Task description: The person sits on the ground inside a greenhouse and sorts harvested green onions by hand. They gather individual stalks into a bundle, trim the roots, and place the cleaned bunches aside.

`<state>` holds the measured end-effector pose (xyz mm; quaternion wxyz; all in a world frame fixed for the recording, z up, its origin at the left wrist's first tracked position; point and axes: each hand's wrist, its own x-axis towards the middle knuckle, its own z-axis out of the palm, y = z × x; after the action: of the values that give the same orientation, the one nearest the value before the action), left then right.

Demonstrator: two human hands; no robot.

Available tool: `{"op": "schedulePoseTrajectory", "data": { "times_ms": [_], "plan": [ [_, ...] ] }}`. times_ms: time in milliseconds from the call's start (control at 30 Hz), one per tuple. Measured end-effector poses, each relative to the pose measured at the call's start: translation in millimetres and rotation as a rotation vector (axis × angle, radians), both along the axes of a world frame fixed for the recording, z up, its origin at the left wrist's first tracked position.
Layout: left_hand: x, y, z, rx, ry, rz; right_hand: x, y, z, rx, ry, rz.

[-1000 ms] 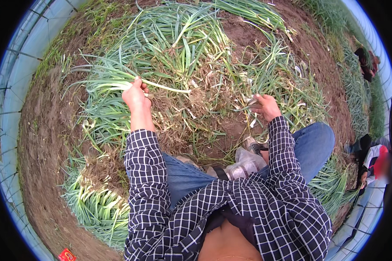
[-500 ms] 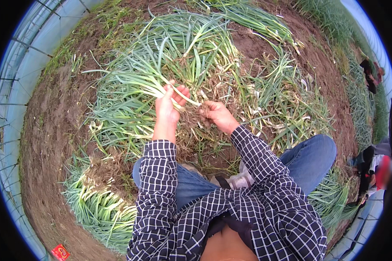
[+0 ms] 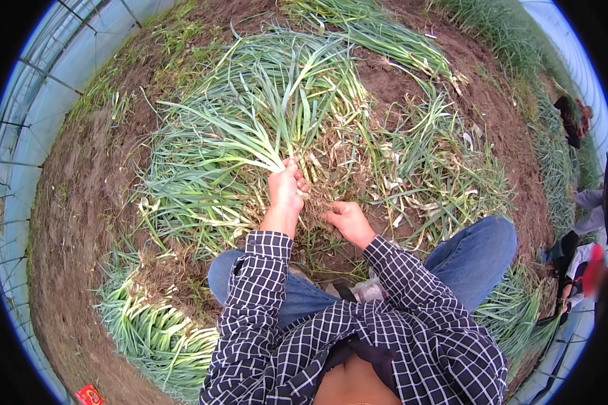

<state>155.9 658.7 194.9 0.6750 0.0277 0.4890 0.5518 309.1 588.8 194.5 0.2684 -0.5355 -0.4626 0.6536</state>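
Observation:
My left hand point(image 3: 288, 187) is wrapped round the pale stems of a bunch of green onions point(image 3: 270, 152). Their leaves fan out up and to the left, away from me. Brown stringy roots point(image 3: 313, 206) hang below that fist. Close by on the right, my right hand point(image 3: 350, 223) is closed in a pinch at the edge of these roots; what lies between its fingertips is too small to make out. Beyond my hands spreads a large heap of green onions point(image 3: 203, 165). Loose leaves and peelings point(image 3: 419, 169) litter the soil to the right.
A stacked pile of green onions point(image 3: 159, 331) lies by my left knee, roots inward. More onions point(image 3: 385, 37) lie at the far side, and others point(image 3: 513, 304) behind my right knee. People point(image 3: 584, 263) are at the right edge. A red packet point(image 3: 90, 395) lies lower left.
My left hand has closed round the bunch and moved right and nearer to me. My right hand has drawn back toward me and a little right, away from the stem it held.

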Motion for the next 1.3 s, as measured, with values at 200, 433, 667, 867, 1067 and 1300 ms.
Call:
{"op": "schedulePoseTrajectory", "data": {
  "times_ms": [200, 433, 667, 867, 1067, 1300],
  "plan": [
    [9, -6, -3, -0.037, 0.053, -0.078, 8, -24, -10, -0.031, -0.066, -0.025],
    [5, -10, 2, 0.022, 0.235, -0.068, 45, 3, -14, 0.058, -0.116, -0.280],
    [21, -21, 3, 0.043, 0.317, -0.195, -9, 126, 0, 0.493, -0.392, -0.055],
    [16, -26, 7, 0.009, 0.180, -0.254, -24, 123, 6, 0.847, -0.752, 0.189],
    [13, -18, 23, -0.025, -0.091, -0.247, -2, 149, -12, 0.974, -0.928, 0.082],
    [-85, -13, 86, 0.353, -0.036, 0.248, 215, 213, -42, 0.047, -1.557, -0.085]
  ]
}}
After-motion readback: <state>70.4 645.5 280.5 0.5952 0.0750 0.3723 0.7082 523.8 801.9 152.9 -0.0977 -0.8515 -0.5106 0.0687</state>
